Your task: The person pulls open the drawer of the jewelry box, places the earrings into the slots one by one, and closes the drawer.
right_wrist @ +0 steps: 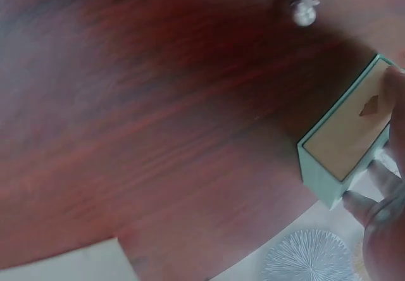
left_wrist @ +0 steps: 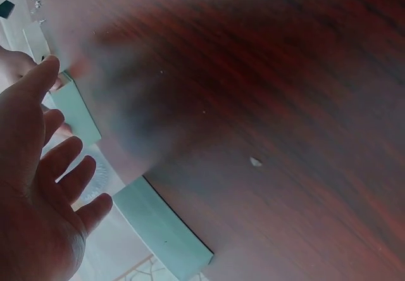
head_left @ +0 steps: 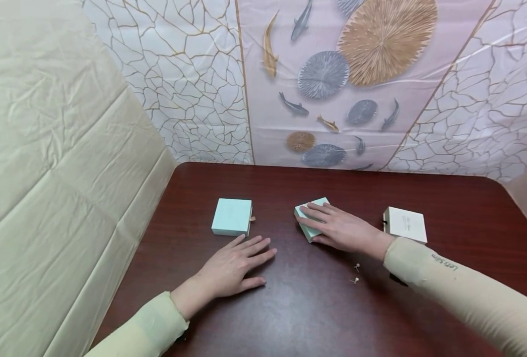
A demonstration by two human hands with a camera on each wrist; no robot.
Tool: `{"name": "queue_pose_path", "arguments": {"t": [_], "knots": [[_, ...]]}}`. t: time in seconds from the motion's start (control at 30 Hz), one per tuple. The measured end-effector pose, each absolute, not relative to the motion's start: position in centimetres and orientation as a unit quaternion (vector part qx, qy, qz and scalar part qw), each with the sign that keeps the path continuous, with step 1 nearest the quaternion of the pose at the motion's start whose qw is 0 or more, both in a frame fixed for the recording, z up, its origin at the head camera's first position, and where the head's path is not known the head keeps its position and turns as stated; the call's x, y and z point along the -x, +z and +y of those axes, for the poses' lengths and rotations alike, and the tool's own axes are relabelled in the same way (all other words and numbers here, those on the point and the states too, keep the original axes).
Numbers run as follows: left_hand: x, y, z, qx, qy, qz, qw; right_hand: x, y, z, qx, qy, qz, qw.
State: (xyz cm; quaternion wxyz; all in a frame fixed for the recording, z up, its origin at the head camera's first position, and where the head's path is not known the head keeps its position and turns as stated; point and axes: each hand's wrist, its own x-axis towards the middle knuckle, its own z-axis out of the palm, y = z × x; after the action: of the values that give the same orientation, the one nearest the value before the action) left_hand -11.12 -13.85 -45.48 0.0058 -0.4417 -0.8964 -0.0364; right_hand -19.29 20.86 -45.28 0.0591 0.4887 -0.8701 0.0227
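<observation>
My right hand (head_left: 341, 230) holds a small mint-green box (head_left: 311, 227) at the middle of the table, its fingers across the top and its thumb at the near side. In the right wrist view, the tan end (right_wrist: 348, 126) of this box faces the camera. My left hand (head_left: 230, 267) is held over the table with fingers spread, holding nothing. Just beyond its fingertips lies a second mint box (head_left: 232, 216) with a small tan tab on its right side. Nearer me than the right hand lie two small pearl-tipped earrings (head_left: 355, 280).
A white box (head_left: 406, 224) with faint lettering and a dark tab stands right of the right hand, partly behind the sleeve. The dark red-brown table (head_left: 308, 307) meets a patterned cloth (head_left: 201, 89) at the back and a cream cloth (head_left: 67, 173) on the left.
</observation>
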Motion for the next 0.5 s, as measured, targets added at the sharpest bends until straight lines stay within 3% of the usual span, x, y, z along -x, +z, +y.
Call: {"name": "queue_pose_path", "arguments": {"t": [0.27, 0.5], "knots": [[11.3, -45.5, -13.8, 0.443, -0.036, -0.896, 0.008, 19.5, -45.3, 21.7, -0.506, -0.007, -0.861, 0.057], [11.4, -45.6, -13.6, 0.449, -0.034, -0.893, 0.014, 17.7, -44.8, 20.5, -0.412, 0.056, -0.907, 0.065]]}}
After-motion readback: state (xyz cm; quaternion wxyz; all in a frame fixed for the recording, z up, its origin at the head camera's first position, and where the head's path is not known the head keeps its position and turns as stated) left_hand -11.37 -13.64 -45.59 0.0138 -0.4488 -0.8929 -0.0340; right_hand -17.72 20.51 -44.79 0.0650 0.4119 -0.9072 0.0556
